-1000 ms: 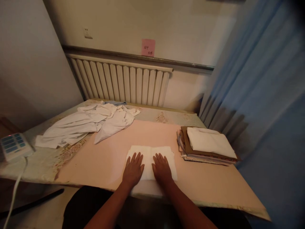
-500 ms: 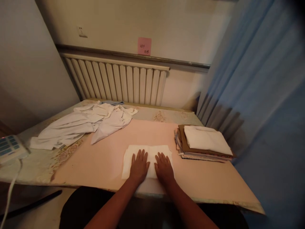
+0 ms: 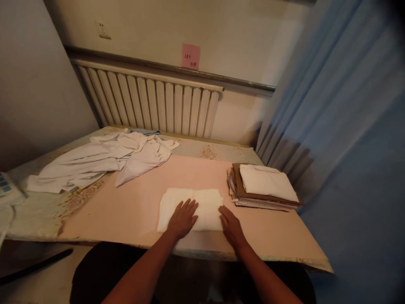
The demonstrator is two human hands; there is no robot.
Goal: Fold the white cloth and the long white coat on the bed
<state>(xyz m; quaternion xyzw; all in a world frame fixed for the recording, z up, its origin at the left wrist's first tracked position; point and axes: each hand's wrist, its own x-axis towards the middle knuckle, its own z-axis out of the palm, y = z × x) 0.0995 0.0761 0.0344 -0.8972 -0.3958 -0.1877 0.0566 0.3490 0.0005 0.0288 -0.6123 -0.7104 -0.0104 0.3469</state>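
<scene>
A folded white cloth [image 3: 205, 207] lies flat on the pink table cover [image 3: 126, 215], close to the table's front edge. My left hand [image 3: 183, 217] rests palm down on its left half, fingers stretched out. At the cloth's right edge is my right hand [image 3: 230, 223], turned partly on its side, its fingertips touching the edge. The right fingers are extended and do not wrap round anything. Part of the cloth's front edge is hidden under the left hand.
On the right stands a stack of folded fabrics [image 3: 240, 196] topped by a folded white cloth [image 3: 268, 181]. A crumpled heap of white cloth [image 3: 95, 158] lies back left. A keypad device [image 3: 8, 190] sits at the left edge. Behind are a radiator [image 3: 152, 101] and a blue curtain [image 3: 316, 118].
My right hand has slid from the top of the cloth to its right edge and turned sideways. My left hand stays on the cloth. The view has shifted slightly.
</scene>
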